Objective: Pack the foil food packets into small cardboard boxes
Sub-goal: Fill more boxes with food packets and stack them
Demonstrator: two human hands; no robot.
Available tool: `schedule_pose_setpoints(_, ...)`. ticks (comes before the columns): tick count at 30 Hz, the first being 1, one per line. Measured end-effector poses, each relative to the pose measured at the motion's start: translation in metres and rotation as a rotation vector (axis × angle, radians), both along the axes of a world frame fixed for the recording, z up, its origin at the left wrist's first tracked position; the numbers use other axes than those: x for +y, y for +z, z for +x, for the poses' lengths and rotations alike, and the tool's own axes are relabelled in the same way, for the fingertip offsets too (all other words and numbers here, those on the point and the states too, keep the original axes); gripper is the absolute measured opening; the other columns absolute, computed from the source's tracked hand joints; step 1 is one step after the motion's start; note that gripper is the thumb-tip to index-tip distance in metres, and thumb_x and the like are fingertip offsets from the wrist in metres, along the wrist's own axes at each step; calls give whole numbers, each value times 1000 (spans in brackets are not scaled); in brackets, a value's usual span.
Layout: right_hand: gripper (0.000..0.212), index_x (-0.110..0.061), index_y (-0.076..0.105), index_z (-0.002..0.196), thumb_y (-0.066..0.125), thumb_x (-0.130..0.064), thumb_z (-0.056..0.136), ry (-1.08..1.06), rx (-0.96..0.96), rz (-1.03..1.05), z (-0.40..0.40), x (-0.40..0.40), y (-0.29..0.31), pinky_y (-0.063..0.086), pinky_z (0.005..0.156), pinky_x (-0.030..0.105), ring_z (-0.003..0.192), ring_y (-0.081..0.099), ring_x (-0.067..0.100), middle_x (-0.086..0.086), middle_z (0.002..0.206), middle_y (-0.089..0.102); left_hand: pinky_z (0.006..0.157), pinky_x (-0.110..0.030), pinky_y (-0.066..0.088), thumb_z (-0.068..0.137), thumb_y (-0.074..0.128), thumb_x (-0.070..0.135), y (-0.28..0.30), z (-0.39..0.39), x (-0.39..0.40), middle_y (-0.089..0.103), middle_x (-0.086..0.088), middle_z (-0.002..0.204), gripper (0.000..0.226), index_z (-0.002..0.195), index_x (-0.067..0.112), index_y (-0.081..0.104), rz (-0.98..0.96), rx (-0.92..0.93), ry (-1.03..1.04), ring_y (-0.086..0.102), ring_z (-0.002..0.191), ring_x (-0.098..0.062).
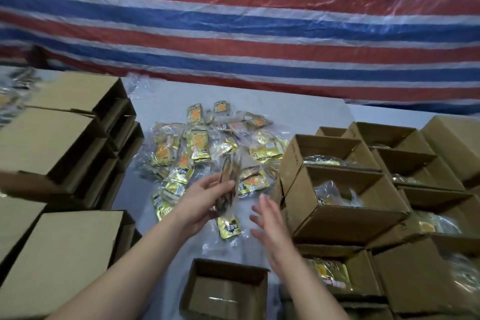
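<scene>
A heap of gold foil food packets in clear wrap lies on the white table, ahead of my hands. My left hand grips a bundle of packets held upright and blurred by motion. My right hand hovers just to the right of the bundle, fingers straight and spread, holding nothing. One gold packet lies flat below the bundle. An open small cardboard box stands at the near edge, under my hands; something clear shows on its floor.
Stacked cardboard boxes lie on their sides on the left. On the right stand several open boxes, some holding packets. A red, white and blue striped tarp hangs behind the table.
</scene>
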State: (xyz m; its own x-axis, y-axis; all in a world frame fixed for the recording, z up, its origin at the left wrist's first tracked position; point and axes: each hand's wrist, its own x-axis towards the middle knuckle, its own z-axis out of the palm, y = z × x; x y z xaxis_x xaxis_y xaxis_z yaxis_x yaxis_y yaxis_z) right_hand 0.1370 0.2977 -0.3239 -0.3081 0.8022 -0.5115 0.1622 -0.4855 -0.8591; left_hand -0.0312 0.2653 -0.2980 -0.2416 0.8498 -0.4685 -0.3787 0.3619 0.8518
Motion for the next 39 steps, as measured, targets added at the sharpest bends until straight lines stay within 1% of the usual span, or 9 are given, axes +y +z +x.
schedule_pose_setpoints(5,66,-13,75,112,69,-66,73,13,567,-264,-10,24,51,59,79,44,93,72,31,16,108,72,88,-33,57,79,80,15,46,48,-21,61,8,124,65,135,28,50,164,222,-66,67,105,-11)
schedule_pose_setpoints(9,68,-1,66,110,86,-48,65,-30,598,-215,-8,21,57,59,64,36,74,71,27,16,89,70,91,-18,51,82,77,24,56,66,-29,63,16,118,59,135,26,53,245,601,-137,59,99,11)
schedule_pose_setpoints(14,49,-1,68,107,71,-38,75,-120,506,-30,10,9,45,59,63,32,78,73,24,16,91,72,80,-9,45,84,62,57,44,51,-46,65,28,103,31,107,37,67,263,911,-96,57,97,12)
schedule_pose_setpoints(17,52,-4,64,117,75,-36,78,-94,340,135,29,-2,32,59,70,31,89,73,24,15,105,73,79,-21,48,95,55,42,8,23,-60,67,21,96,13,102,37,65,154,883,-109,60,92,8)
schedule_pose_setpoints(23,62,-22,61,116,85,-45,64,380,-58,233,45,-25,5,55,91,31,103,67,11,-1,110,71,108,-23,34,101,44,43,-91,-4,-94,51,8,136,43,139,22,49,-195,850,-454,45,131,-11)
schedule_pose_setpoints(26,35,-29,62,99,85,-35,73,638,-243,280,39,-37,-12,49,74,12,79,61,-10,-20,86,68,91,-10,40,103,41,39,-112,0,-103,66,5,120,34,117,20,66,-203,638,-409,58,117,-11)
schedule_pose_setpoints(29,36,-43,62,100,80,-48,69,865,-362,362,28,-47,-29,49,78,13,84,61,-11,-28,89,66,90,-18,44,104,41,27,-121,6,-106,68,7,101,29,95,19,67,-184,563,-303,60,102,-11)
schedule_pose_setpoints(32,40,-49,63,109,72,-46,71,1047,-414,380,21,-50,-44,48,83,13,93,60,-13,-31,100,67,76,-7,41,103,44,17,-124,8,-109,67,12,90,29,86,21,66,-170,552,-246,59,90,-3)
schedule_pose_setpoints(39,20,-31,62,100,66,-34,81,1323,-664,353,3,-45,-79,45,68,19,90,62,19,-4,99,68,70,-5,46,102,49,24,-130,17,-110,73,16,79,26,88,19,71,-131,341,-93,64,76,12)
